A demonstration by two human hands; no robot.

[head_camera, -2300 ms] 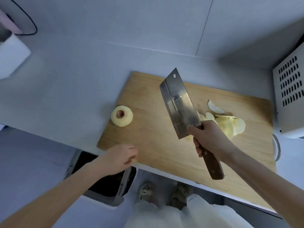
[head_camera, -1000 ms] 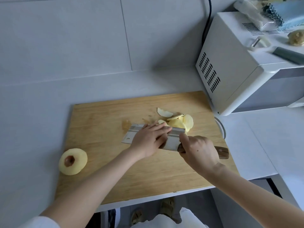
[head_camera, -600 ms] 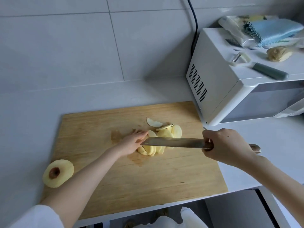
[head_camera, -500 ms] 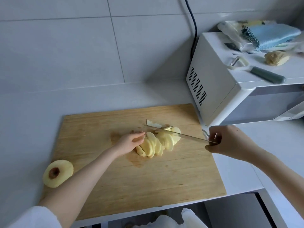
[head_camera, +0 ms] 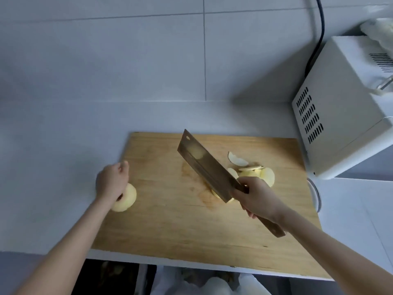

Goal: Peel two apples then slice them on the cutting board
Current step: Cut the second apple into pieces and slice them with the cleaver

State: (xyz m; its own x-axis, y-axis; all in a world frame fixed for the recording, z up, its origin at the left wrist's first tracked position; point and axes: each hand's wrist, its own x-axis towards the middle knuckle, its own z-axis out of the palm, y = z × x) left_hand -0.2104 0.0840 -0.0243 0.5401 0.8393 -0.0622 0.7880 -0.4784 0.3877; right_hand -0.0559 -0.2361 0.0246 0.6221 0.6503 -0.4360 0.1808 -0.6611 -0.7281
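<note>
Gone from the slices, where it lay half a second ago, the left hand (head_camera: pixel 110 184) now sits at the board's left edge. Its fingers curl down round the peeled apple (head_camera: pixel 128 199), with one digit sticking up free above the knuckles. The apple lies on the board (head_camera: pixel 170 226) just inside that edge. Its pale flank shows below and right of the palm, and the hand hides the rest. The cleaver (head_camera: pixel 202 167), level over the slices before, is now lifted and tilted, its tip up and away to the left and the broad face of the blade toward the camera.

The right hand (head_camera: pixel 256 199) has its fingers clamped round the cleaver's wooden handle just behind the blade, and the butt of the handle pokes out past the wrist. The blade hangs over the middle of the board. Its lower corner overlaps the nearest slices in this view, and I cannot tell whether it touches them. The slices (head_camera: pixel 261 174) lie fanned in a heap on the board's right half, just beyond the right hand, with one curved piece (head_camera: pixel 236 159) a little apart behind them. A damp stain (head_camera: pixel 209 198) marks the wood left of the heap.

The board rests on a pale counter (head_camera: pixel 53 145). A white microwave (head_camera: pixel 336 124) stands just right of the board's far corner, and a black cord (head_camera: pixel 320 28) runs up the tiled wall (head_camera: pixel 127 50) behind it.
</note>
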